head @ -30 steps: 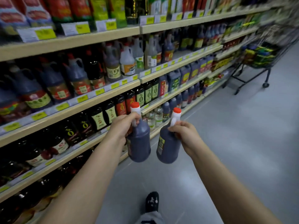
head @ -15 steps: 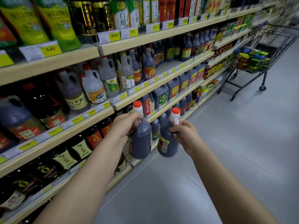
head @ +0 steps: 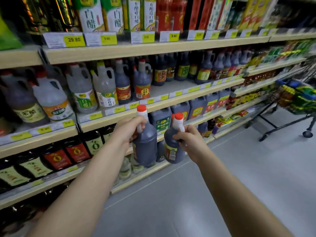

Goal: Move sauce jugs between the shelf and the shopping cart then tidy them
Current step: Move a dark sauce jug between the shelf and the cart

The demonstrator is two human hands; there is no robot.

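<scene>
The person holds 2 dark sauce jugs out in front of the shelf [head: 153,106], 1 in each hand, both clear of the boards and hanging over the grey floor [head: 239,168].

The left hand [head: 127,130] grips the left jug [head: 145,147] at its neck and handle; its fingers [head: 140,121] are curled tight around the white neck just below the red cap. This jug hangs roughly upright, its body in front of the lower shelf edge.

The right hand [head: 189,140] holds the right jug [head: 172,147] the same way, fingers [head: 179,137] wrapped closed around the handle beside the white neck. This jug tilts, its red cap leaning toward the right and its yellow-and-red label facing the camera's left. The 2 jugs hang just beside each other; whether they touch I cannot tell.

Behind them, the middle shelf carries pale vinegar jugs [head: 104,88] and dark jugs with orange labels [head: 142,82], with a bare stretch of board to the right of these. Yellow price tags [head: 73,39] run along the shelf edges.

The shopping cart [head: 297,100] stands well apart at the far right of the aisle, loaded with blurred green, yellow and blue packages.
</scene>
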